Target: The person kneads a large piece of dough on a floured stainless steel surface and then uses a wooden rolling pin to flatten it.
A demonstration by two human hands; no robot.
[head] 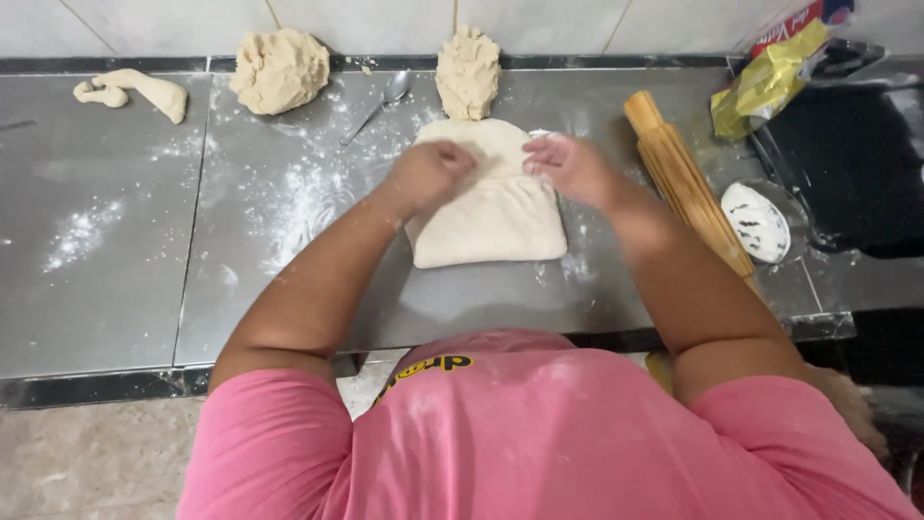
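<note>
Steel-grey counter (115,289), flour-dusted, w/ pale tiled wall behind. My left hand (430,173) is curled, fingers pinching the folded dough sheet (491,217); right hand (570,167) half-open, fingertips on its top edge. Beyond the hands: dough lump (468,72), spoon (377,104), bigger dough ball (279,69). Wooden rolling pin (685,183) just right of my right hand.
</note>
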